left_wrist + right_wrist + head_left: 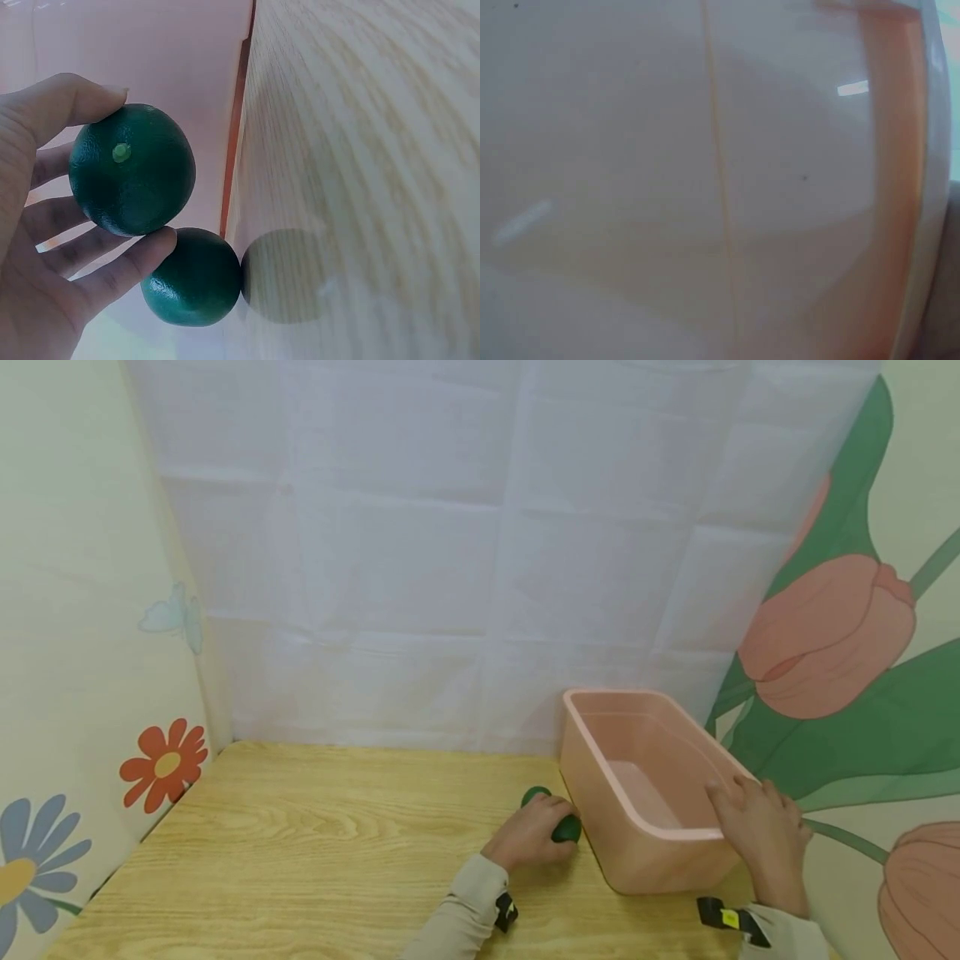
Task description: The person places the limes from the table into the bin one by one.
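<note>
On the far left of the head view, a cream wall panel printed with a blue flower, a red flower [165, 765] and a pale butterfly [174, 615] borders the wooden bench [300, 843]. A creased white sheet [465, 552] hangs behind the bench across the back.

Toward the middle, the left hand [528, 835] lies low on the bench in a beige sleeve, with a dark band at the wrist. It curls around a green lime [567, 829], and the left wrist view shows the grip plainly: thumb on top, fingers beneath, pinching the lime [132, 169] with its stem scar facing the camera. A 2nd lime [193, 277] sits on the bench just below and beside the held one, touching the index finger, with its shadow on the wood next to it. In the head view that 2nd lime [534, 795] peeks out behind the hand. Both fruits lie just beside the left wall of the pink plastic tub [637, 852].

The tub stands on the right part of the bench, open side up; no contents show in the part of its floor that is visible. The right hand [761, 835] rests on its near right rim, fingers hooked over the edge and gripping it. The right wrist view is filled by the tub's pale pink wall [705, 180] at close range, and shows no fingers.

Farthest right, a wall panel carries large pink tulips [825, 635] with green leaves.
</note>
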{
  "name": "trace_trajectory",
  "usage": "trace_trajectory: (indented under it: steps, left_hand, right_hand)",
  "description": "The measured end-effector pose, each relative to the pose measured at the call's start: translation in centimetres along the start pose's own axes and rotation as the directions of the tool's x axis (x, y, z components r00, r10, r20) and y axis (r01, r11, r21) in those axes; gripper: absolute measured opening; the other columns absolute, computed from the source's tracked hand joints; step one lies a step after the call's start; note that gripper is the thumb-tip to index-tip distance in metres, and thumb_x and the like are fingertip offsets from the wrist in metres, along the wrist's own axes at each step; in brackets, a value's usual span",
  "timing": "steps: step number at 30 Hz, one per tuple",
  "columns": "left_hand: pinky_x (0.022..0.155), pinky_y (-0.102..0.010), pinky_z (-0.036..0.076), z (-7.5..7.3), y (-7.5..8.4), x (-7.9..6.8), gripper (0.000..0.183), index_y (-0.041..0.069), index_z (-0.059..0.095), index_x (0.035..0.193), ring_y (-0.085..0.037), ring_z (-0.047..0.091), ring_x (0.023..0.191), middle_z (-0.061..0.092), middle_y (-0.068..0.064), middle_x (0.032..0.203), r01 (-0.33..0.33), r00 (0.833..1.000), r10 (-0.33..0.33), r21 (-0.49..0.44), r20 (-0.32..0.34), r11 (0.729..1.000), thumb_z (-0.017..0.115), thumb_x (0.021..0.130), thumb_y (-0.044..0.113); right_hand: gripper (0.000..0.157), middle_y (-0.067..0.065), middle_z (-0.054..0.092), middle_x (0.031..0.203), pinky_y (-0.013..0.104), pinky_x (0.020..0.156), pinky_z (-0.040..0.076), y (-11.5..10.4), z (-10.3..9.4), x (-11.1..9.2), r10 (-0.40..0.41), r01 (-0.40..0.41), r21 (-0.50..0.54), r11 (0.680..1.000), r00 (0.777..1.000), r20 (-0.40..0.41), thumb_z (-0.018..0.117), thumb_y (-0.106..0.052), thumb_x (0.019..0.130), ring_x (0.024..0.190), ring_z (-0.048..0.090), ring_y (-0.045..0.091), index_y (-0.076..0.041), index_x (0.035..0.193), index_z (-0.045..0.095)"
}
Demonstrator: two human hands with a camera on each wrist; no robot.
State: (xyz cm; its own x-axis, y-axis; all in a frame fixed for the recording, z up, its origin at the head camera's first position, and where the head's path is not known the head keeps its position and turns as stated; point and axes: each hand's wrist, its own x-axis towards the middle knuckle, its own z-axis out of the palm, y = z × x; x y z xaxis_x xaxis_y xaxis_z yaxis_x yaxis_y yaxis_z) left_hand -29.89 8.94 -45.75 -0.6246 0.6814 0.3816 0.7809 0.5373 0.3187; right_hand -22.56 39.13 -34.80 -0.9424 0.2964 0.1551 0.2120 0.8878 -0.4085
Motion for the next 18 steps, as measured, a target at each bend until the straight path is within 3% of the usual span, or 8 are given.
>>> trace_trajectory:
  steps: [18]
  left_hand:
    - [0.078, -0.018, 0.047, -0.21, 0.18, -0.03, 0.039, 0.017, 0.063, 0.127, -0.012, 0.053, 0.108, 0.062, 0.002, 0.125, 0.027, 0.999, -0.027, -0.020, -0.037, 0.999, 0.071, 0.092, 0.034]
  right_hand:
    - [0.086, 0.046, 0.019, 0.144, 0.082, 0.088, 0.021, 0.05, 0.05, 0.00, -0.003, 0.003, 0.003, 1.000, 1.000, 0.001, 0.026, -0.063, 0.102, 0.125, 0.016, 0.073, 0.011, 0.144, 0.035]
